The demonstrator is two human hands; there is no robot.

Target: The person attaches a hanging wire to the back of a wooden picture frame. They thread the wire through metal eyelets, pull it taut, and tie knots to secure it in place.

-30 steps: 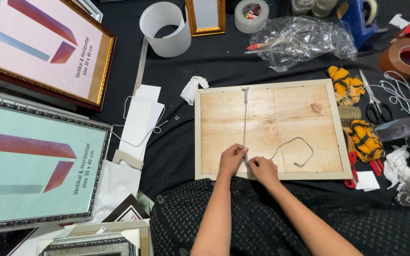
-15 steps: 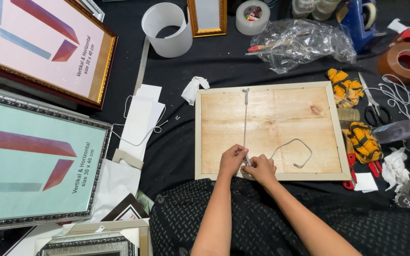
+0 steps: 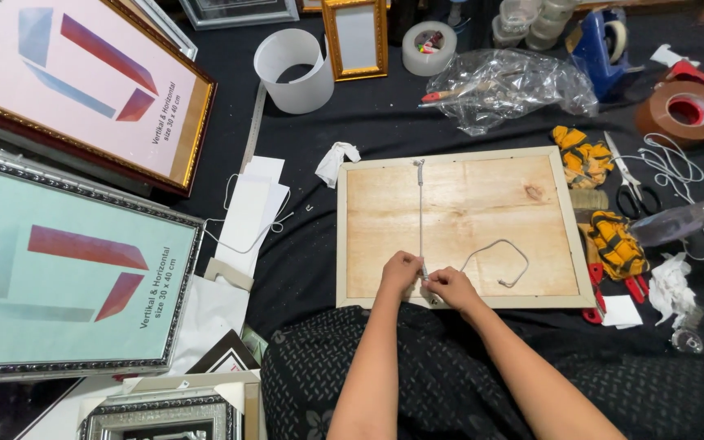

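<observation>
A picture frame lies face down with its wooden back board up, rimmed in pale cream. A white cord runs taut from the top edge down to the bottom edge, then loops loosely to the right. My left hand and my right hand meet at the cord's lower end by the frame's bottom rim. Both pinch the cord there; the fingertips hide what lies under them.
Large framed prints lean at the left. A white plastic cylinder, small gold frame, tape rolls, a blue tape dispenser, scissors, yellow work gloves and a crumpled plastic bag surround the board.
My hands stay at the cord's lower end with only slight finger shifts. The cord and frame have not moved.
</observation>
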